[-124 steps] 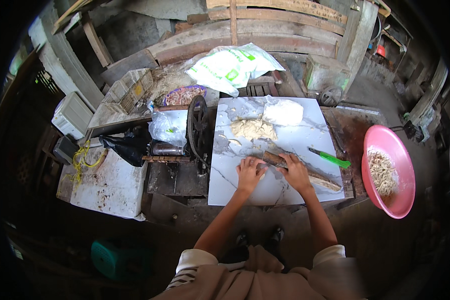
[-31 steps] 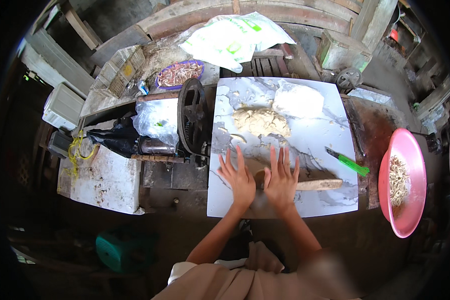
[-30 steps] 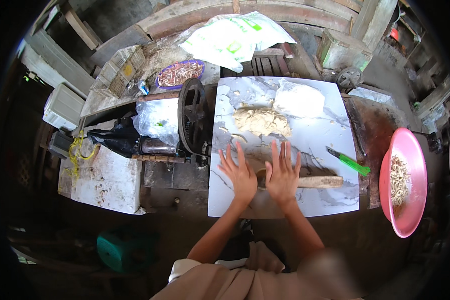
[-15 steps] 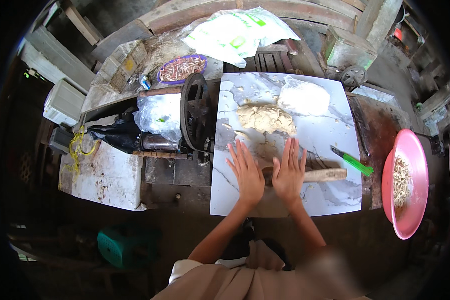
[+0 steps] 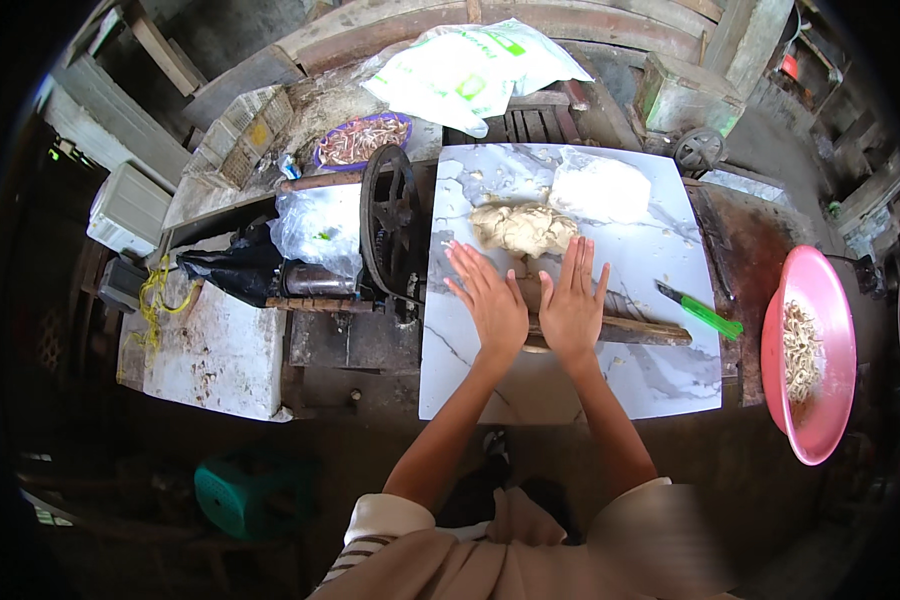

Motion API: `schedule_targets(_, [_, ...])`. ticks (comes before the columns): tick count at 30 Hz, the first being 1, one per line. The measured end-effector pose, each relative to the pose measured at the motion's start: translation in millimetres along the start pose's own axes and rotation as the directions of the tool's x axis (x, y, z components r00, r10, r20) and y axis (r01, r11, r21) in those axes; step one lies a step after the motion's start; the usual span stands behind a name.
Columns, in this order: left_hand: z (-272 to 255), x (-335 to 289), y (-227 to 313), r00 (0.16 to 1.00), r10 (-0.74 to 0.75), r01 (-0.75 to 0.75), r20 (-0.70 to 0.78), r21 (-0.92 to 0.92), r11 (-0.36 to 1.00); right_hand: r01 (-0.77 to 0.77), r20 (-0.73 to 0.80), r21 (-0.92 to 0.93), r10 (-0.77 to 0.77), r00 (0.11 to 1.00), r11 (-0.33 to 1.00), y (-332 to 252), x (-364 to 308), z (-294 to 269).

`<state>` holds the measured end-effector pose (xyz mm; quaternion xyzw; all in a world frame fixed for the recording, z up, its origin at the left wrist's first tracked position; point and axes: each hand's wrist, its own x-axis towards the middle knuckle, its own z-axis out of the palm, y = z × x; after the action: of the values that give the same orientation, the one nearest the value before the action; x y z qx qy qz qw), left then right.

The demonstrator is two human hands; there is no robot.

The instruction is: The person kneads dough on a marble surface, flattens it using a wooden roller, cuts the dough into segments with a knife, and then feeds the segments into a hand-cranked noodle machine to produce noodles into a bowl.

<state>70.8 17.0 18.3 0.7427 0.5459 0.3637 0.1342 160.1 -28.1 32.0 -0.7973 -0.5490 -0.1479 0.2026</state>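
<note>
At left we see the black wheel (image 5: 390, 225), then the left hand (image 5: 497, 315), palm down, flat, fingers spread and pointing forward-left. Just ahead, the dough (image 5: 523, 230) sits on the marbled board (image 5: 460, 385). The right hand (image 5: 572, 315) lies flat too, thumb out, over the wooden stick (image 5: 645, 331); we cannot tell how firmly it presses. Farther right we find the green-handled knife (image 5: 712, 316) and the pink basin (image 5: 778, 345).

board (image 5: 660, 245) is white with grey wiggly lines | dough (image 5: 523, 229) is pale yellow | stick (image 5: 650, 331) is brown | bowl (image 5: 832, 375) is pink
</note>
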Motion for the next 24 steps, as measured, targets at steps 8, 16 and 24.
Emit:
schedule_targets(8, [-32,-59,-9,0.996,0.04,-0.036,0.082,-0.048,0.998,0.113,-0.018,0.057,-0.112,0.994,0.992,-1,-60,-24])
schedule_targets(16, [-37,-82,-16,0.995,-0.002,0.018,0.098,-0.161,0.987,0.362,0.073,0.305,-0.401,0.913,0.881,31,-89,-51])
schedule_targets(24, [-50,-60,-18,0.995,-0.086,0.099,0.056,-0.314,0.944,0.373,0.176,0.386,-0.465,0.868,0.843,54,-75,-77])
